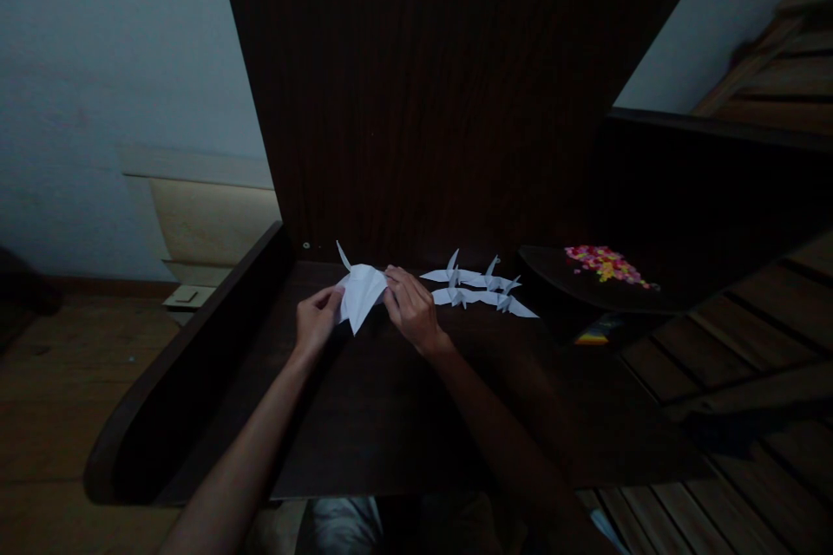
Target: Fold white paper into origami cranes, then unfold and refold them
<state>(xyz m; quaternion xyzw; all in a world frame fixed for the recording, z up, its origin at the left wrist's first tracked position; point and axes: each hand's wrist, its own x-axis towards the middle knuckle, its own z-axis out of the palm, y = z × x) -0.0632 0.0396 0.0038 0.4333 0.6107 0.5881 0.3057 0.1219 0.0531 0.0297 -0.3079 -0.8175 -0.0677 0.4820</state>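
The white origami crane [363, 288] is held above the tabletop [390, 425]; call it the centre of a clock, with 12 toward the dark back panel [429, 104]. The left hand [317, 318] has its grip closed in a thumb-and-finger pinch on the paper at 8 o'clock. The right hand [412, 308] has hold of the opposite edge at 3 o'clock, fingers bent over it; its thumb is mostly hidden. A thin point stands up at 11 o'clock and a broad flap hangs toward 6.

The step in hand seems to be opening or shaping the folded body. To do it well, pinch near the creases rather than at the tips, and let both hands draw evenly outward to 8 and 3; a one-sided tug would probably skew or tear it. The thin point looks easiest to bend, so fingers should stay off it. Elbow room matters too: the other white paper cranes [482, 297] stand at 3 o'clock, just beyond the right hand, where a careless knuckle might crush them.
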